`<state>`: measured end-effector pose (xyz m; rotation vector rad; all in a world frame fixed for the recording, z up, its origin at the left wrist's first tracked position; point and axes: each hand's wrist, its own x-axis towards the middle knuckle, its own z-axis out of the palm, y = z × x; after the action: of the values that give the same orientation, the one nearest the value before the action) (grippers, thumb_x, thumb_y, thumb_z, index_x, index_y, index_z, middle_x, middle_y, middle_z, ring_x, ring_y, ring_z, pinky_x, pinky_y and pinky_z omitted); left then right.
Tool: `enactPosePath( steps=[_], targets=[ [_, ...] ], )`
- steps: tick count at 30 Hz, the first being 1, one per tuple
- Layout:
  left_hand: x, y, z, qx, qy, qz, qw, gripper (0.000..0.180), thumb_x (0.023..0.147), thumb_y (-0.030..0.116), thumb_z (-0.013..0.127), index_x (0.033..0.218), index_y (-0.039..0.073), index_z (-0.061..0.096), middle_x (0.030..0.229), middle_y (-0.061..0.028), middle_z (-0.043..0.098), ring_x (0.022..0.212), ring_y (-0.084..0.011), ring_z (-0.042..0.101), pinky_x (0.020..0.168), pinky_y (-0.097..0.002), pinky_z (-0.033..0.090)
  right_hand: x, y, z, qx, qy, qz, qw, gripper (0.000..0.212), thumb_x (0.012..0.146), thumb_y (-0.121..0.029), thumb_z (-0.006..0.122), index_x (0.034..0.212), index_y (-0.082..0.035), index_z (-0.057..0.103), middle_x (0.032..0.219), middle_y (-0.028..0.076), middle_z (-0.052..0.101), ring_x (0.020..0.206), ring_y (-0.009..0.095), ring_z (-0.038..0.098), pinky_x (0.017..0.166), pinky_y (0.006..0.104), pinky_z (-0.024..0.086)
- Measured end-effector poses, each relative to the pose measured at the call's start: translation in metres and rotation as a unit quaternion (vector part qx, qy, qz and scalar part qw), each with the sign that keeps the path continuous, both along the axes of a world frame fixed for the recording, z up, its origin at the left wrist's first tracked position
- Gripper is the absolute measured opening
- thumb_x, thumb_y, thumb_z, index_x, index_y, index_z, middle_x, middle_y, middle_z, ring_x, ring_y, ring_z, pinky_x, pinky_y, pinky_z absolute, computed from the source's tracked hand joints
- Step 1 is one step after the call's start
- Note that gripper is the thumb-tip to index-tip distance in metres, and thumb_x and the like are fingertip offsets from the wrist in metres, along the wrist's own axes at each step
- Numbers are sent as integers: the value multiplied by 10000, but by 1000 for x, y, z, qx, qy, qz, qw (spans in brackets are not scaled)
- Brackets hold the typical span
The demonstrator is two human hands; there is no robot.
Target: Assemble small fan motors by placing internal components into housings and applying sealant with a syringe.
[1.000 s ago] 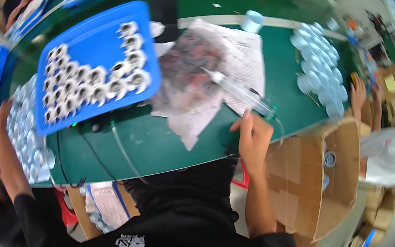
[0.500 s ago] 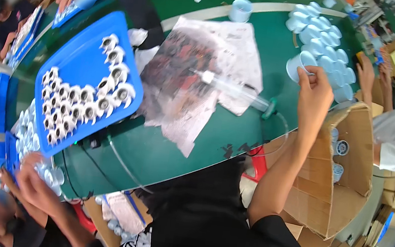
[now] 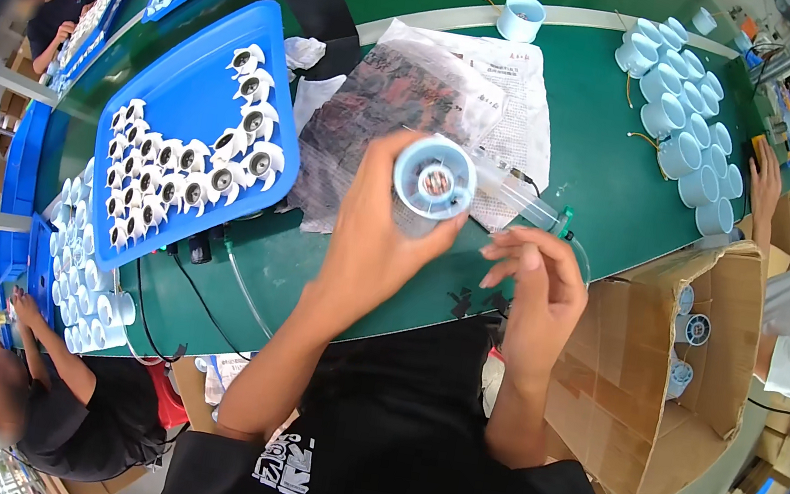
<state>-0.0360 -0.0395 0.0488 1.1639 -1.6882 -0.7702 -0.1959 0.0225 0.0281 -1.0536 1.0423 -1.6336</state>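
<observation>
My left hand (image 3: 379,230) is wrapped round a light-blue cup-shaped fan housing (image 3: 412,179) above the table's middle. Its open end faces up, showing a round hub with copper-coloured windings inside. Just to the right, my right hand (image 3: 541,286) has its fingers apart and nothing in them. Beyond it a large clear syringe (image 3: 513,195) with a green fitting and thin tube lies across newspaper (image 3: 528,94) and a stained sheet (image 3: 396,96). A blue tray (image 3: 206,49) to the left carries several white fan impellers (image 3: 221,179) with dark round centres.
Several light-blue housings (image 3: 680,156) stand in rows at the right, more (image 3: 81,253) at the left edge. Another housing (image 3: 521,19) stands at the back. A cardboard box (image 3: 588,385) with housings inside is at the lower right. Other people work around the table; black cables hang near the tray.
My left hand has come from the lower left to the middle, now holding a housing. My right hand has let go of a housing at the right and moved in beside it.
</observation>
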Motion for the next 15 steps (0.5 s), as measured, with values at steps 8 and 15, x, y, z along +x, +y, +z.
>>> enactPosePath(
  steps=[8, 15],
  targets=[
    [-50, -50, -5, 92, -111, -139, 980, 712, 700, 365, 781, 1216, 6, 448, 1053, -233, 625, 991, -382, 617, 857, -433, 476, -11, -11, -41, 164, -369, 77, 912, 528, 965, -254, 460, 1389, 39, 346, 1338, 177, 497, 1167, 271, 555, 739, 325, 551],
    [-25, 6, 16, -26, 7, -160, 987, 595, 678, 205, 775, 1170, 55, 477, 1116, -156, 573, 1064, -368, 517, 907, -439, 414, 10, -15, -47, 70, -226, -10, 972, 493, 966, -259, 534, 1377, -69, 340, 1246, 88, 524, 1130, 187, 552, 957, 344, 479]
  ],
)
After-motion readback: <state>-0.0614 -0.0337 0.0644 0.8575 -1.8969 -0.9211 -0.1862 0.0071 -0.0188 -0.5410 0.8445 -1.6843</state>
